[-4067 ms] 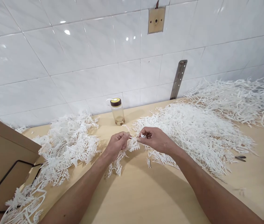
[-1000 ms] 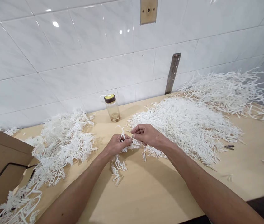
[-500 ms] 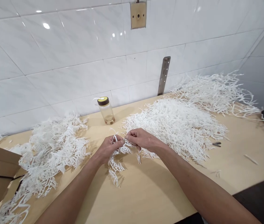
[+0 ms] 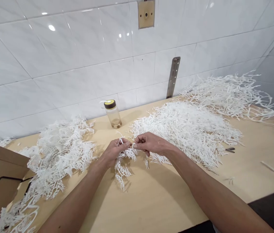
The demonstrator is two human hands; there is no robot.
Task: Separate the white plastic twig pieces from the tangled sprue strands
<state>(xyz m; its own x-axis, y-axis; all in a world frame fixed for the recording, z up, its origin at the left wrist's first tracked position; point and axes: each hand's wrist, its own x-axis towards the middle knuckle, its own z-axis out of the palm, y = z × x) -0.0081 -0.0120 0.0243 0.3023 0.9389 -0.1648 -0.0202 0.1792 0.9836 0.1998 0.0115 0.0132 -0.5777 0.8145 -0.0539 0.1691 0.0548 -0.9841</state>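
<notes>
Between the thumb and fingers of my left hand [image 4: 114, 151] is a white branched strand [image 4: 121, 173], like a plastic sprue with many thin twigs. Its lower end hangs down to the tabletop. Close beside it, my right hand [image 4: 152, 144] has thumb and forefinger pinched together at the strand's near end; a small white tip shows there, too small to make out fully. Behind my right hand spreads a large heap of short white pieces [image 4: 185, 129]. Left of my left hand lies a pile of similar branched strands [image 4: 64, 152].
A clear jar [image 4: 114, 117] with a black and yellow lid stands near the tiled wall. Longer white strands [image 4: 231, 94] lie at the back right. A metal bracket [image 4: 173, 77] leans on the wall. A cardboard box [image 4: 1, 174] borders the left; a small dark tool [image 4: 230, 150] lies right.
The view has shifted slightly, moving the scene a little to the right. My fingertips have drawn slightly apart, and both hands remain at the strand.
</notes>
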